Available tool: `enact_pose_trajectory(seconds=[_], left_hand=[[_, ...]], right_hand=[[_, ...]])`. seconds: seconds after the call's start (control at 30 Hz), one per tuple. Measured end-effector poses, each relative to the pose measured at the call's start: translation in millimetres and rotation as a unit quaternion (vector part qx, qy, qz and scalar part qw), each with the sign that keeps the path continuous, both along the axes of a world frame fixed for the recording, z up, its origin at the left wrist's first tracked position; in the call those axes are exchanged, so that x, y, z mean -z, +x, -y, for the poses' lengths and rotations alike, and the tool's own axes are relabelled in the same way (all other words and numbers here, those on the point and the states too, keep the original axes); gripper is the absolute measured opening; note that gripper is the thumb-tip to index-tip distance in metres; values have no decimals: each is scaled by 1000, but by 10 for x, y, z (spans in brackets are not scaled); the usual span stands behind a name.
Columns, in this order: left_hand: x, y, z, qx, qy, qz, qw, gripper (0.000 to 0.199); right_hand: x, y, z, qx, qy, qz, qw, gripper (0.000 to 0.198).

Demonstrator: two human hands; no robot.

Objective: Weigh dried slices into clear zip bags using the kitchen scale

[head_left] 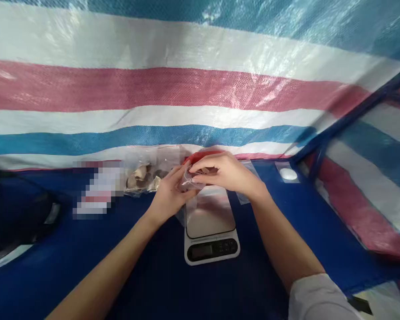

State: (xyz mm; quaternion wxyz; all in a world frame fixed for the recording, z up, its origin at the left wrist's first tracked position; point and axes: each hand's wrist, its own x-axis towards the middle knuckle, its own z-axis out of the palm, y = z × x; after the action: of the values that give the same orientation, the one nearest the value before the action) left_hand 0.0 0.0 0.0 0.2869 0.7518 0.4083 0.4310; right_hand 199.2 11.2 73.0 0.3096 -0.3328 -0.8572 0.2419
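Note:
My left hand (171, 193) is closed on a clear plastic bag (187, 180), holding its mouth up over the far end of a kitchen scale (211, 218). My right hand (222, 171) reaches across to the mouth of this bag, thumb and fingers drawn together. Brownish pieces (205, 170) show by its fingertips; whether they are gripped or lie behind is unclear. Behind both hands is a red container (205, 154), mostly hidden. The scale has a flat metal plate and a dark display panel facing me.
Left of the hands lie clear bags of brown-and-cream dried pieces (140, 178). A flat clear bag (245, 195) is partly under my right wrist. Farther right sits a small bag with a white round item (288, 174). A striped tarp (186, 89) closes off the blue table's (146, 275) back.

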Motion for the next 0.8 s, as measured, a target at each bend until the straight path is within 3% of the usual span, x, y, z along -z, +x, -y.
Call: enact_pose_trajectory(seconds=[0.17, 0.33, 0.57, 0.8], left_hand=[[15, -38, -14, -29, -9, -1, 1000, 65], [-39, -58, -36, -45, -30, -13, 998, 63], [-5, -55, -50, -48, -35, -20, 998, 63], [-19, -59, -44, -47, -41, -14, 998, 65]], right_hand=[[37, 176, -99, 23, -5, -7, 1000, 12], [261, 278, -294, 97, -37, 68, 992, 15], [567, 121, -399, 190, -22, 256, 948, 30], [660, 32, -380, 236, -20, 326, 915, 40]])
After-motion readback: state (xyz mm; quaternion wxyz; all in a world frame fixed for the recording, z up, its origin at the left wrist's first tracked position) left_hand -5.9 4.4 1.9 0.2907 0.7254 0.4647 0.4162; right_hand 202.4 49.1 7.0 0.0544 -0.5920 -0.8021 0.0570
